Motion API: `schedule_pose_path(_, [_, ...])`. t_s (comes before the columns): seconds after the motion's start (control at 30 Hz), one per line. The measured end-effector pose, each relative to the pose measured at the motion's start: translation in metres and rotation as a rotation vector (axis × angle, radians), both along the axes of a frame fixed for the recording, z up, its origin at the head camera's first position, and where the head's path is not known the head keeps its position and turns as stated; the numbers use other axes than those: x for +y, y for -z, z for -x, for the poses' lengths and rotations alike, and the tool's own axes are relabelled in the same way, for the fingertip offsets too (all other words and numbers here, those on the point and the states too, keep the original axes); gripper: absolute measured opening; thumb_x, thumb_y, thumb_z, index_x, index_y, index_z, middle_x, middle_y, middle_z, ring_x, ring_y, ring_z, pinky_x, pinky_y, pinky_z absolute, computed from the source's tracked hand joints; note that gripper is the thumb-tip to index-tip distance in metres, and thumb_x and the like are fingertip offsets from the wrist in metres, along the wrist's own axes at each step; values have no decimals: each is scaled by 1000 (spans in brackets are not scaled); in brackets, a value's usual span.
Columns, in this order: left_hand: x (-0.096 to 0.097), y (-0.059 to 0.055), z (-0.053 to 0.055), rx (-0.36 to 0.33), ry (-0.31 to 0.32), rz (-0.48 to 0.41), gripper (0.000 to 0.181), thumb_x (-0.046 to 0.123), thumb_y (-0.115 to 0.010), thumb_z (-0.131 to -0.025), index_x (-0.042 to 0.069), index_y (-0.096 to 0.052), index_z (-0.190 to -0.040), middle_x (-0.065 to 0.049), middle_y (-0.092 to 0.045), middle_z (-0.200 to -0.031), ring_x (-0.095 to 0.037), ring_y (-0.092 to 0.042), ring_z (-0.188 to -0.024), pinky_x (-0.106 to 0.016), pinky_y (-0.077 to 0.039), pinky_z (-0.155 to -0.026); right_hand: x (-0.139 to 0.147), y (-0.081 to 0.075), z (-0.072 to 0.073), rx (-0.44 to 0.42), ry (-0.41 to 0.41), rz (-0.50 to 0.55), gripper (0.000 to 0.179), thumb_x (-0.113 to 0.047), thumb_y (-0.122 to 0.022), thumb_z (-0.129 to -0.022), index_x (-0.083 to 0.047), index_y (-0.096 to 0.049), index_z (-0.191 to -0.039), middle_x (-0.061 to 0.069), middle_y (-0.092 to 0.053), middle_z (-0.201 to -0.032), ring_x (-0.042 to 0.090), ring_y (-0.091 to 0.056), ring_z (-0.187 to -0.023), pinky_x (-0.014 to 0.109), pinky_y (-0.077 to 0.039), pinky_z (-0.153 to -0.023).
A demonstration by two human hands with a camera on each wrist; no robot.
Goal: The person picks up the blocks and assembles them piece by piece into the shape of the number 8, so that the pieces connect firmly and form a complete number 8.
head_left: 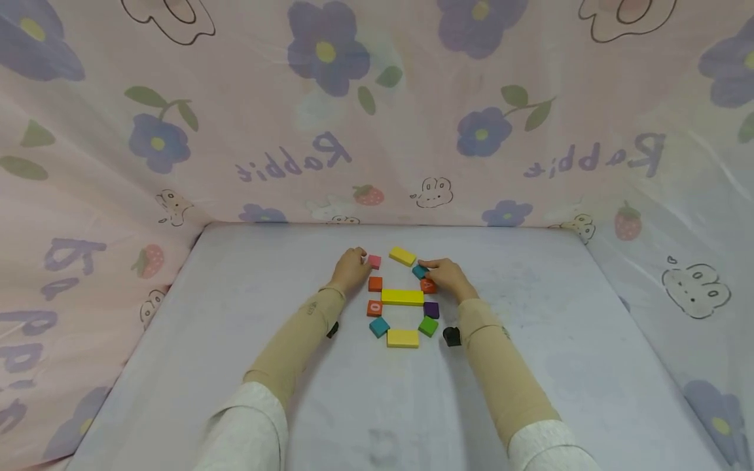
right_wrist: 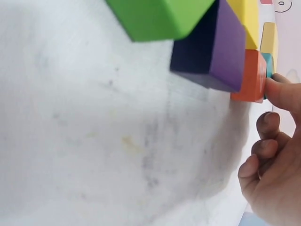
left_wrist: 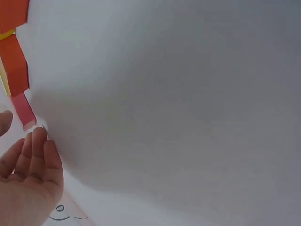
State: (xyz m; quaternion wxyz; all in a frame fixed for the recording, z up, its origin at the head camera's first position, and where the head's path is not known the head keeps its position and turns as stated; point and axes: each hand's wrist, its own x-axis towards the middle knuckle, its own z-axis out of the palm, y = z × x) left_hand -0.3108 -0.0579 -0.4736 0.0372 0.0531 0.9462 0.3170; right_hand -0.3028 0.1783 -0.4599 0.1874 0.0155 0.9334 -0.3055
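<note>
Wooden blocks lie in a figure-eight outline on the white table. My left hand (head_left: pixel 351 269) is beside the small pink block (head_left: pixel 374 261) at the upper left, its fingers lightly bent and the thumb apart from them. In the left wrist view the fingertips reach right by the end of that block (left_wrist: pixel 23 111). At the upper right, my right hand (head_left: pixel 449 277) pinches a teal block (head_left: pixel 420 271) between thumb and forefinger, the other fingers curled. Just below it sits an orange block (head_left: pixel 429 286) marked with a letter. A yellow block (head_left: pixel 402 256) lies slanted at the top.
A long yellow block (head_left: pixel 402 297) crosses the middle. Orange blocks (head_left: pixel 375 284) line the left; purple (head_left: pixel 431 310) and green (head_left: pixel 429 326) ones the right. Another teal block (head_left: pixel 379 327) and a yellow block (head_left: pixel 403 339) form the bottom. Patterned cloth (head_left: pixel 400 118) surrounds the table.
</note>
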Motion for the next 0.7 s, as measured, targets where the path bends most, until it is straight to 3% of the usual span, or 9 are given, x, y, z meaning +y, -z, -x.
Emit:
schedule_pose_path(0.17, [5, 0, 1, -25, -79, -55, 34, 19, -53, -91, -1, -57, -118, -17, -62, -113, -28, -58, -104, -40, -47, -93, 0, 1, 0, 7, 9, 5, 45, -18, -46, -91, -26, -47, -136, 17, -39, -146, 30, -43, -109, 45, -35, -101])
schedule_pose_path(0.3, [7, 2, 1, -52, -127, -88, 32, 21, -53, -90, 3, -58, -117, -14, -62, -113, -26, -58, -104, -39, -47, -91, -2, -1, -1, 10, 5, 3, 45, -17, -47, -92, -25, -48, -135, 18, -39, -145, 29, -43, -107, 42, -36, -98])
schedule_pose_path(0.53, [7, 3, -1, -48, -158, -156, 28, 20, -55, -89, 5, -63, -111, -13, -63, -106, -25, -55, -95, -38, -46, -87, -2, -1, -2, 21, 26, 23, 47, -14, -46, -89, -24, -49, -135, 16, -42, -144, 28, -44, -102, 34, -35, -85])
schedule_pose_path(0.7, [6, 6, -2, -80, -161, -206, 27, 21, -58, -88, 7, -65, -110, -12, -62, -109, -25, -54, -97, -38, -46, -88, -2, -2, -2, 15, 25, 17, 46, -15, -47, -90, -24, -48, -135, 17, -41, -145, 28, -44, -102, 34, -34, -84])
